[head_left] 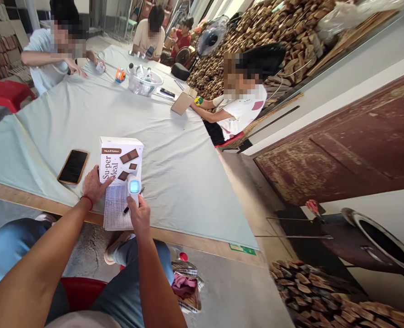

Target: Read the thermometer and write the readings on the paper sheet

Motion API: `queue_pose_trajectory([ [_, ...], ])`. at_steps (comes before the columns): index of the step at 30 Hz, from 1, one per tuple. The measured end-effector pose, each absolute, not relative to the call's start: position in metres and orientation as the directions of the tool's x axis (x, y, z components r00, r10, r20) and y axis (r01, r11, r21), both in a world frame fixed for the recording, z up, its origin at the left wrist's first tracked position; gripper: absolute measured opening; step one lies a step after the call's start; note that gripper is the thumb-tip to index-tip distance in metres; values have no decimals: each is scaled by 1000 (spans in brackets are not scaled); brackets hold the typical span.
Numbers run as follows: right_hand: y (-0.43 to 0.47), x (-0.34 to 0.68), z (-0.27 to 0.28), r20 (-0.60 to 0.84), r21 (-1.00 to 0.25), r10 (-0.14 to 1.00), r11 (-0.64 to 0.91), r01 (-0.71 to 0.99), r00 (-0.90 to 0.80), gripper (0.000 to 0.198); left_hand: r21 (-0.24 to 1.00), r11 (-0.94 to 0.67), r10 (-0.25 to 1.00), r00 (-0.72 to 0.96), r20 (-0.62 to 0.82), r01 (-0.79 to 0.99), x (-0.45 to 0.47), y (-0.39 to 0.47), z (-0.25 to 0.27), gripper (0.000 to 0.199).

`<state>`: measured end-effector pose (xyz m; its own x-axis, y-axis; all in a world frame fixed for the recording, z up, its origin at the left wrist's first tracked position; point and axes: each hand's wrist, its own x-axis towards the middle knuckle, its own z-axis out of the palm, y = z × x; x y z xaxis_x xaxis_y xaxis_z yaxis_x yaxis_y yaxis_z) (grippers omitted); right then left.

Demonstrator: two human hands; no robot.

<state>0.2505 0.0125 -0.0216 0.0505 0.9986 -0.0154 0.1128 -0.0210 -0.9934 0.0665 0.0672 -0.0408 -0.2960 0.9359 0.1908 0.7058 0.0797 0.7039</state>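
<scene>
My left hand (95,186) grips the lower left side of a white box (116,145) printed "Su-per Meal", its thumb across the front. The box stands on the table at the near edge. In my right hand (140,215) is a white handheld thermometer (134,186) with a lit blue screen, held just in front of the box's lower right corner. Under both lies a sheet of paper with handwriting (115,212). A dark pen (125,210) rests on the paper, partly hidden by my right hand. A black phone (74,166) lies left of the box.
A pale cloth covers the table (184,182). Farther back are a clear basket of bottles (145,84), an orange tape roll (120,75) and a fan (211,38). A person at the right (244,105) holds a cardboard box (183,101); others sit beyond.
</scene>
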Motion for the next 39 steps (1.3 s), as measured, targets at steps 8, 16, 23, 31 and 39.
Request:
queue_pose_trajectory([
  [8, -5, 306, -9, -1, -967, 958, -74, 245, 286, 56, 699, 60, 941, -274, 198, 713, 64, 68, -41, 59],
  [16, -9, 331, -17, -7, -958, 920, -119, 260, 392, 65, 690, 51, 932, -283, 228, 722, 64, 69, -42, 61],
  [23, 17, 366, -46, 83, -793, 891, -212, 570, 447, 64, 692, 54, 930, -288, 227, 719, 64, 71, -44, 62],
  [31, 35, 388, -52, 119, -301, 928, -306, 903, 354, 49, 687, 60, 925, -299, 235, 724, 64, 71, -45, 60],
  [39, 59, 322, -59, 238, -351, 952, 268, 897, -192, 35, 696, 50, 930, -287, 228, 717, 64, 69, -44, 58],
])
